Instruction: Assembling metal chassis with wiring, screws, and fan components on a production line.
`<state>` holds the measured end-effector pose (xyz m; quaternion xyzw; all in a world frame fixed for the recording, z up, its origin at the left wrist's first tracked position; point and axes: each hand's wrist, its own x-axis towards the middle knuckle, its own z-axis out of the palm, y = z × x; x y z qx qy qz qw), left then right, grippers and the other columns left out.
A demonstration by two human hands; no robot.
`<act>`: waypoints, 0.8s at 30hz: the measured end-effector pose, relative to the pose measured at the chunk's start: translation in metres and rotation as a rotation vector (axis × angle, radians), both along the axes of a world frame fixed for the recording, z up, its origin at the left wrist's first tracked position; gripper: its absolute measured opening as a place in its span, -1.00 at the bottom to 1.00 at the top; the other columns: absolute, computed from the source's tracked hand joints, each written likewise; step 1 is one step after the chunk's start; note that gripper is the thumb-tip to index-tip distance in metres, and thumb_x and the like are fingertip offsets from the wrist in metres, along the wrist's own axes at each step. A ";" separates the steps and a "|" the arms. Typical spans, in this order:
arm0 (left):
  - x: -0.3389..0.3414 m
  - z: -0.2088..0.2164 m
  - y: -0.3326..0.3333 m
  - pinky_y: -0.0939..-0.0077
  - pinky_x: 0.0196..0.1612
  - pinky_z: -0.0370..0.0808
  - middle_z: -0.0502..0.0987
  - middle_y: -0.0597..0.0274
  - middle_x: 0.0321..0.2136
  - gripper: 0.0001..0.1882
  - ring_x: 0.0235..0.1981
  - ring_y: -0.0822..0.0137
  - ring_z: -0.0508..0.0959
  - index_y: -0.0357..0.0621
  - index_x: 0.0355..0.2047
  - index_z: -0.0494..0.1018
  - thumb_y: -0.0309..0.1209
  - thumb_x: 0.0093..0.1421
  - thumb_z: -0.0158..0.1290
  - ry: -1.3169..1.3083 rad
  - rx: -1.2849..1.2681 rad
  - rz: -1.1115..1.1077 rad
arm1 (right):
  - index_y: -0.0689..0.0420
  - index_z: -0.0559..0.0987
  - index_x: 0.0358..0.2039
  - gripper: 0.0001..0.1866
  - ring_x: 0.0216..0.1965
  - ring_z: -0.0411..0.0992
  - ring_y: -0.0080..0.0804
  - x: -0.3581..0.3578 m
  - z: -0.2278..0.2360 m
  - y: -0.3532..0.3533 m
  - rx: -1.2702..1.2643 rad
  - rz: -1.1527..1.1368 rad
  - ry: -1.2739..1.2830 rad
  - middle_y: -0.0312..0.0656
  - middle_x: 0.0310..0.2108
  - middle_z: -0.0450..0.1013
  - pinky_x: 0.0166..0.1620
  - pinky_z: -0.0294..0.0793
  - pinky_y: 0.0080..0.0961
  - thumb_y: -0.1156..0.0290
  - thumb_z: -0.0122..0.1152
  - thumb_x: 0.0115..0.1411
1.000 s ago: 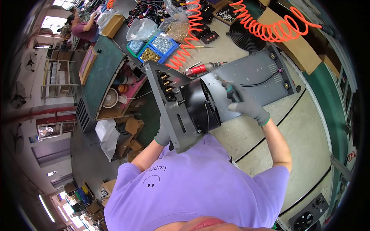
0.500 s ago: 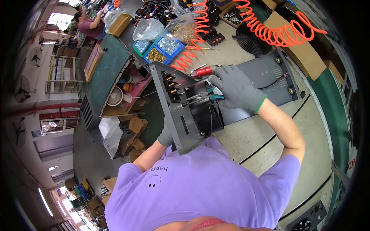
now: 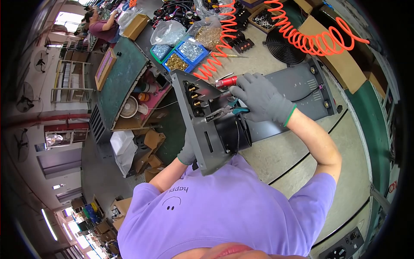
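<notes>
My right hand (image 3: 265,98), in a grey glove, is closed round the teal handles of a pair of pliers (image 3: 219,113). The pliers' jaws reach the face of a dark grey metal panel (image 3: 196,134), just below a row of black and brass terminals (image 3: 194,99). This panel stands tilted in front of me, with a round black part (image 3: 235,134) fixed to its inner side. My gloved left hand (image 3: 187,152) is at the panel's outer side; its fingers are hidden behind it. Beyond my right hand lies a red cylindrical tool (image 3: 226,82).
A grey metal plate (image 3: 297,90) with a cable spreads over the table to the right. Blue bins (image 3: 189,52) of small screws, plastic bags (image 3: 168,32) and orange coiled hoses (image 3: 319,43) lie at the back, near a black fan grille (image 3: 283,45). A co-worker (image 3: 103,26) stands far left.
My right hand has turned slightly, and the pliers have rolled with it, so their jaws now show broader against the panel. The left hand stays behind the panel.
</notes>
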<state>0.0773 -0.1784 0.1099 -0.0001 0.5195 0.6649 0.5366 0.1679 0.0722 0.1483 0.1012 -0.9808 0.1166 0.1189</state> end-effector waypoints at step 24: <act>-0.003 0.003 -0.007 0.52 -0.16 0.50 0.42 0.24 -0.15 -0.70 -0.16 0.41 0.47 -0.15 0.00 0.28 -0.38 0.27 -0.13 0.021 -0.009 -0.073 | 0.13 0.35 -0.20 -0.43 -0.22 0.28 -0.13 -0.001 -0.005 0.000 -0.053 0.016 -0.049 -0.07 -0.28 0.26 -0.21 0.30 -0.29 0.16 0.29 -0.22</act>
